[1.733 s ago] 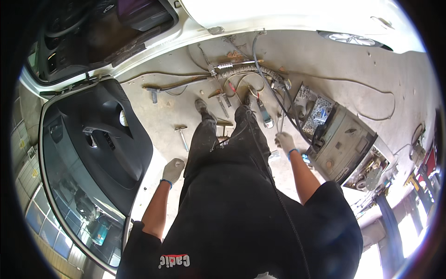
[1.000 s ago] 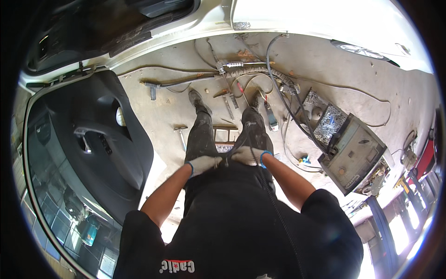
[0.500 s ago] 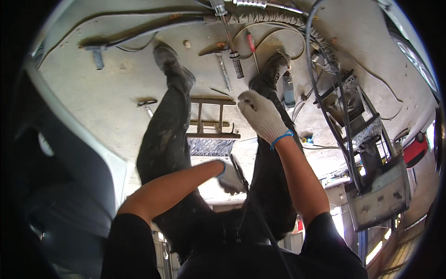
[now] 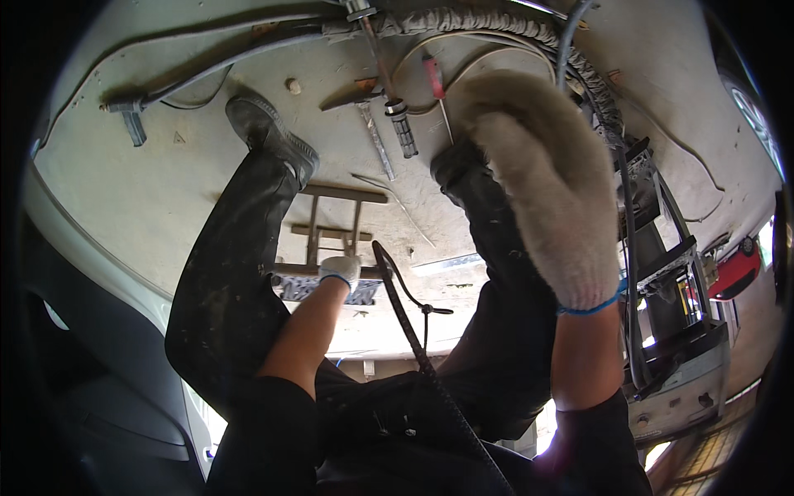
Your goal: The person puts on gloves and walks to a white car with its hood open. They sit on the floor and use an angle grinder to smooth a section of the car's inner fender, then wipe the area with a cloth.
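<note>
My left hand (image 4: 339,269), in a white knitted glove, is down at the near bar of a low stool or small frame (image 4: 343,195). It looks closed on that bar, though most of its fingers are hidden. My right hand (image 4: 546,174), also gloved, is raised large over my right leg. Motion smears its fingers, and nothing held can be made out. Between my arms hangs a dark strap (image 4: 405,318) with a loop at its upper end and a thin cord beside it.
On the floor ahead lie a hammer (image 4: 374,139), a red-handled screwdriver (image 4: 433,78), a metal rod with a ribbed grip (image 4: 400,128) and a cabled gun-shaped tool (image 4: 128,120). A wrapped hose (image 4: 463,21) crosses behind them. A metal-framed machine (image 4: 674,355) stands right; a pale vehicle panel (image 4: 99,244) edges the left.
My left hand has gone from near my lap forward to the stool. My right hand has risen and shifted right, looking much larger. The whole view has shifted, with the floor tools now farther left.
</note>
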`<state>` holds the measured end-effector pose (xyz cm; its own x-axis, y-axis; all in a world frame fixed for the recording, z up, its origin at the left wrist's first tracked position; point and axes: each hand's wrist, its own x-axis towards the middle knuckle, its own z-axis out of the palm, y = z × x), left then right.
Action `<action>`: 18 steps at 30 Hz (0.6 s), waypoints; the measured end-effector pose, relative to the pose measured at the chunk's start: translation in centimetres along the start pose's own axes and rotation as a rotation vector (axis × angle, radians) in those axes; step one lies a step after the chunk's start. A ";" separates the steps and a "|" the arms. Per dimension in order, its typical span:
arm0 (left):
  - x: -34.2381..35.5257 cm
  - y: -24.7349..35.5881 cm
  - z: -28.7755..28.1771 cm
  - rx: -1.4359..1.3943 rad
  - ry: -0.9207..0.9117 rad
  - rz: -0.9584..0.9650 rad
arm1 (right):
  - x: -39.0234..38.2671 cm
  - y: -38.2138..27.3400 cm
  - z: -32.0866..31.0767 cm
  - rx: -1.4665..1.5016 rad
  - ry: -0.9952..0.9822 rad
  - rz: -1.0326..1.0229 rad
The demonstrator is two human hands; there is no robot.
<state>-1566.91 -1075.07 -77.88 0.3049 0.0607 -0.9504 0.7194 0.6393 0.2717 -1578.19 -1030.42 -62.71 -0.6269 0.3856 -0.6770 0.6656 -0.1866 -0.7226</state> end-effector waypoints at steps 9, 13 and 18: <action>-0.3 2.6 -1.3 -0.157 0.022 0.196 | -1.6 -3.9 -2.0 -0.280 -0.091 -0.220; 2.6 6.2 -0.6 -0.242 -0.079 0.413 | -1.6 -4.5 -2.2 -0.262 0.016 -0.375; 3.6 6.2 -3.8 -0.189 -0.011 0.509 | -3.4 -6.1 -1.9 -0.440 0.089 -0.615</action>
<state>-1563.73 -1067.97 -80.16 0.5926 0.3912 -0.7041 0.3548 0.6580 0.6641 -1579.39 -1028.91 -55.71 -0.9144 0.3788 -0.1426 0.3185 0.4559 -0.8311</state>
